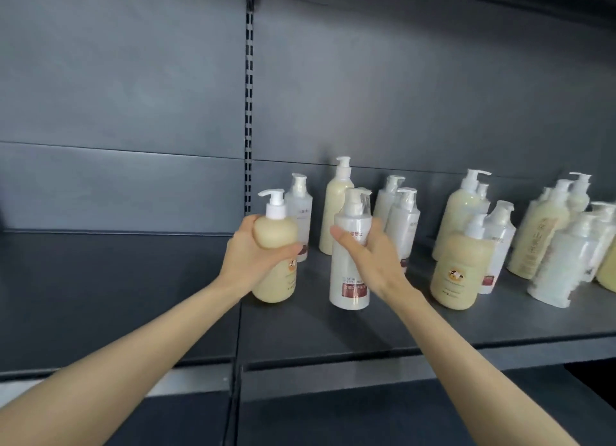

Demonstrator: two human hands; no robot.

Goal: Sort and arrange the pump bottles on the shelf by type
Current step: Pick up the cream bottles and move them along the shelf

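Observation:
My left hand (253,255) grips a short round cream pump bottle (275,245) near the left end of the dark shelf (333,329). My right hand (370,255) wraps the side of a tall white bottle with a red label (350,279), still in clear wrap. Behind them stand another white wrapped bottle (300,212) and a tall cream bottle (336,212). Further right are two white wrapped bottles (401,222), a second short cream bottle (461,269) and several cream and white bottles mixed together (563,239).
The left shelf section (116,295) holds nothing. A slotted upright post (248,112) divides the grey back panels. A lower shelf (333,422) shows below the front edge. Bottles crowd the far right end.

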